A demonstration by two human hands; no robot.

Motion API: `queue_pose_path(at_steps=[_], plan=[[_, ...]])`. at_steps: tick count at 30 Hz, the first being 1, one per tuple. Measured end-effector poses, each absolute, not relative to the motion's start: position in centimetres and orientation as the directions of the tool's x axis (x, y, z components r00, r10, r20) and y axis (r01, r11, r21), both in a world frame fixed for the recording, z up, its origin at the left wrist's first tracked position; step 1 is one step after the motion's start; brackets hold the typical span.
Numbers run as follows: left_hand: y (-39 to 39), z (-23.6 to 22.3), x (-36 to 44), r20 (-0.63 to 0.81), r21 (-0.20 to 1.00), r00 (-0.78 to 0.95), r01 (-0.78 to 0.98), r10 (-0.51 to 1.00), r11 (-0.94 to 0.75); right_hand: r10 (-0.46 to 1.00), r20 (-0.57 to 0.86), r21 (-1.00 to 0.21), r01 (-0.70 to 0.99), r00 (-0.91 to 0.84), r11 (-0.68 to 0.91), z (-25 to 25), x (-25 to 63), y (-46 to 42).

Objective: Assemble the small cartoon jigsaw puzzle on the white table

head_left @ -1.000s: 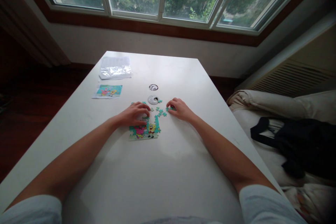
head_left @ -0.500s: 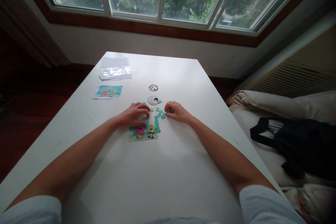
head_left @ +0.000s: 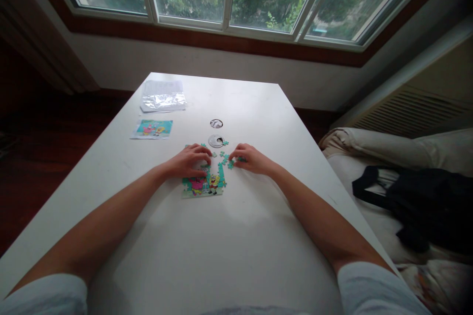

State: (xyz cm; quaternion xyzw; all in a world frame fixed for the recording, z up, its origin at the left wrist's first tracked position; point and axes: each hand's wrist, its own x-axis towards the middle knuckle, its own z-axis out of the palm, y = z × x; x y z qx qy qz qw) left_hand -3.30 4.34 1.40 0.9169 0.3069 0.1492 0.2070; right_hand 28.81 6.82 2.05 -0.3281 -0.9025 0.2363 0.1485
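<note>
A partly joined jigsaw puzzle (head_left: 213, 184) lies on the white table, showing a pink and a yellow cartoon figure on teal. My left hand (head_left: 192, 160) rests over its upper left part, fingers curved and apart, covering some of it. To the right, my right hand (head_left: 249, 158) is low over loose teal pieces (head_left: 224, 159). Its index fingertip is at a puzzle piece (head_left: 231, 164), and the thumb is apart from it. More teal shows between thumb and fingers; whether any piece is lifted I cannot tell.
The printed reference picture (head_left: 154, 129) lies at the left of the table (head_left: 236, 246), with a clear plastic sleeve of papers (head_left: 163, 95) behind it. Two round fittings (head_left: 216, 141) are set in the tabletop beyond the puzzle. Dark clothing (head_left: 424, 206) lies on a pale sofa at right.
My right hand has shifted left and slightly nearer to me, among the loose pieces closer to the puzzle. My left hand has stayed in place.
</note>
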Motion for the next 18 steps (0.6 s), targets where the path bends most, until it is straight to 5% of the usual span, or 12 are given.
queue_pose_path(at_steps=[4, 9, 18], plan=[[4.4, 1.3, -3.3, 0.144, 0.471, 0.768, 0.501, 0.624, -0.726, 0.657, 0.107, -0.521, 0.520, -0.747, 0.677, 2.2, 28.9, 6.9], [4.3, 1.5, -3.3, 0.141, 0.468, 0.766, 0.507, 0.627, -0.724, 0.617, 0.068, -0.682, 0.415, -0.784, 0.603, 2.3, 29.3, 7.2], [4.2, 1.1, -3.1, 0.163, 0.453, 0.749, 0.522, 0.643, -0.723, 0.770, 0.049, -0.853, 0.375, -0.636, 0.364, 1.4, 27.7, 6.2]])
